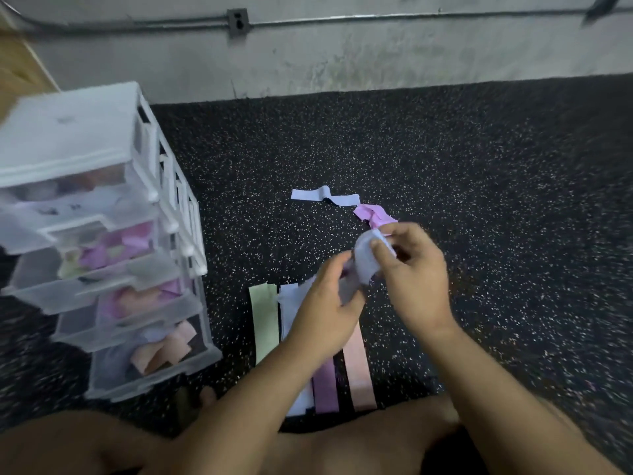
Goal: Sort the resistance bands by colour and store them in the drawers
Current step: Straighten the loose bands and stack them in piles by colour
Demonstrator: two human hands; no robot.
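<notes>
Pinching the pale lavender resistance band mid-air, left hand and right hand each have a closed grip on it; limp, light and stretchy, it likely handles best held at both ends.

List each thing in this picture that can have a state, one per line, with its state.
Drawer unit: drawers pulled out, bands inside.
Held pale band: bunched, in both hands.
Left hand: gripping that band.
Right hand: pinching that band.
Twisted pale band: lying on floor.
Crumpled purple band: loose on floor.
Green band: laid flat.
Pink band: laid flat.
</notes>
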